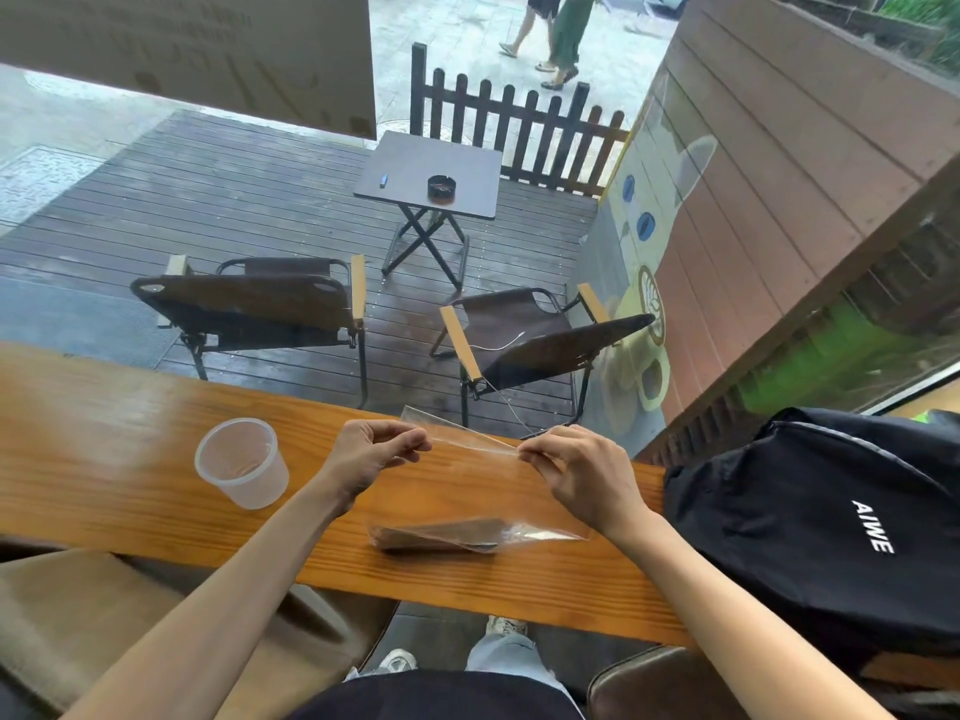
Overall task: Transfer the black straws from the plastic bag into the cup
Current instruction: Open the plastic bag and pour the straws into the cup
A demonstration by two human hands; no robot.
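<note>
Head view: empty clear cup (242, 462) stands left on the wooden worktop (104, 459). Left hand (371, 456) and right hand (582, 472) pinch the plastic bag (470, 439) mouth; black straws (439, 535) lie inside, low. Black backpack (831, 522) sits right.

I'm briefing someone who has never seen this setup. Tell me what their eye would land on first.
Two bare hands at the centre: the left hand and right hand each pinch an end of a clear plastic bag above the wooden counter, with the dark straws bunched at the bag's lower end. An empty translucent cup stands to the left, and a black backpack sits at the right end.
</note>
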